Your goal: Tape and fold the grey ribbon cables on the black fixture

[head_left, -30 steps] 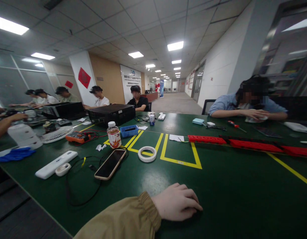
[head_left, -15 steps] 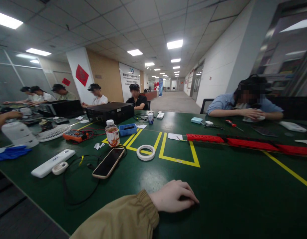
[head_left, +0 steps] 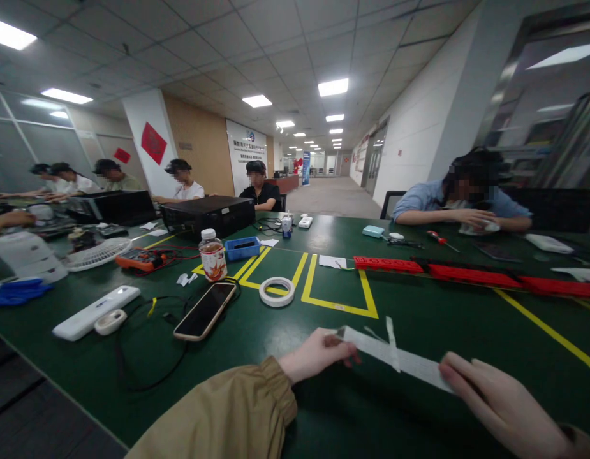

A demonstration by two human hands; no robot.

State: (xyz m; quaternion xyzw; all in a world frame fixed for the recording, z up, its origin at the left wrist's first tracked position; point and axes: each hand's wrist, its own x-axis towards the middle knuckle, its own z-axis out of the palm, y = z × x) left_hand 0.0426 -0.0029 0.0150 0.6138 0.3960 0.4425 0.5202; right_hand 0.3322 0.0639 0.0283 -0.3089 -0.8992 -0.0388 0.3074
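Observation:
A white paper strip (head_left: 371,345) is stretched above the green table (head_left: 256,357), sloping down to the right. My left hand (head_left: 316,354) pinches its left end between thumb and fingers. At the other end, my right hand (head_left: 498,392) grips the strip, its fingers pressed together. A narrow white piece like tape (head_left: 393,344) crosses the strip near its middle and sticks out above it. Beyond my left hand, a roll of white tape (head_left: 291,292) lies flat on the table, touched by neither hand.
Left of the tape roll lie a phone (head_left: 206,310), a drink bottle (head_left: 212,255) and a black cable (head_left: 120,357). Yellow tape outlines (head_left: 342,310) mark the table. A row of red pieces (head_left: 471,278) runs along the right. A person in blue (head_left: 419,197) sits across.
My right hand has come into view from the right. The paper strip now appears between both hands; my left hand, earlier resting on the table, has lifted and pinches it.

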